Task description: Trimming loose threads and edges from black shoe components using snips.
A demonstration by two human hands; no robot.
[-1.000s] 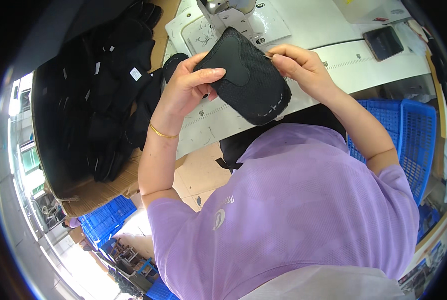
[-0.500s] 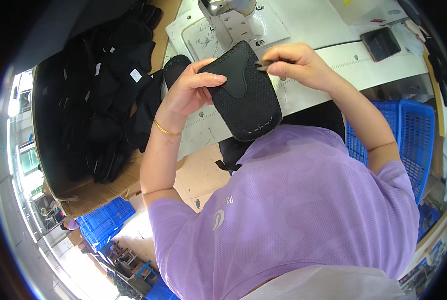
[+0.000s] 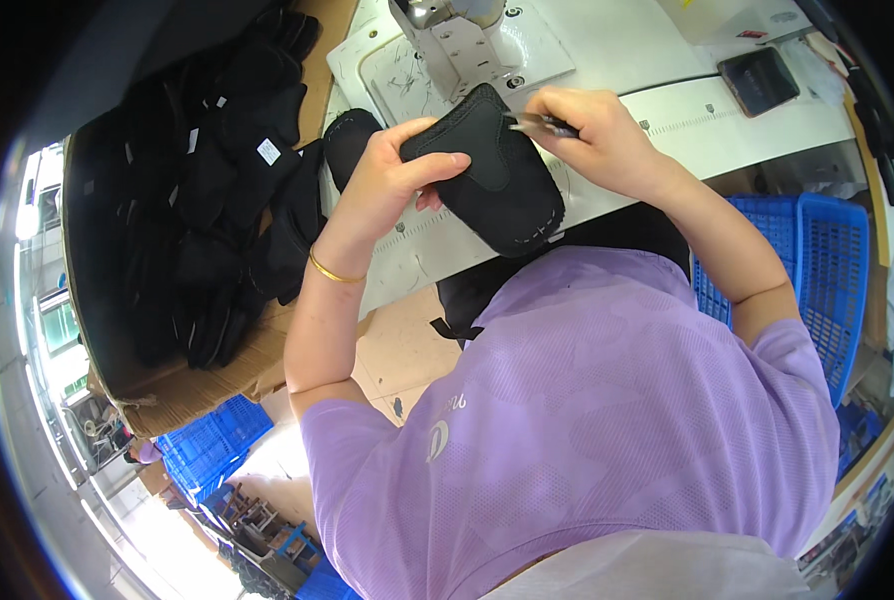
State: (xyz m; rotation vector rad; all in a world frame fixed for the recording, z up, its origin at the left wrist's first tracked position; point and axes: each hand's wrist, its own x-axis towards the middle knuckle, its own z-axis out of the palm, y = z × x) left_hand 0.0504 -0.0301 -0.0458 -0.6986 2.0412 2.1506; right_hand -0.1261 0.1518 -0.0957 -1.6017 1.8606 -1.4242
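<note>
One tool (image 3: 540, 124) at pad (image 3: 489, 180) edge, open tabletop (image 3: 657, 80) beyond.

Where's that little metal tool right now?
In the head view, upper middle, the metal tool is in the right hand, its tip by the right edge of the black piece.

Held pad (image 3: 517, 200): black; its curved end is marked with white dashes.
Inset patch (image 3: 485, 165): plain charcoal.
Small metal tool (image 3: 535, 124): silvery grey.
Piled pieces (image 3: 212, 195): black, dotted with white labels (image 3: 269, 151).
Shirt (image 3: 587, 420): lilac, faintly patterned tone on tone, printed in white.
Bracelet (image 3: 335, 274): gold-coloured.
Tabletop (image 3: 747, 138): white, marked with a dark scale.
Crate (image 3: 833, 260): bright blue, patterned by a grid of openings.
Carton (image 3: 182, 397): brown.
Phone (image 3: 759, 80): black.
</note>
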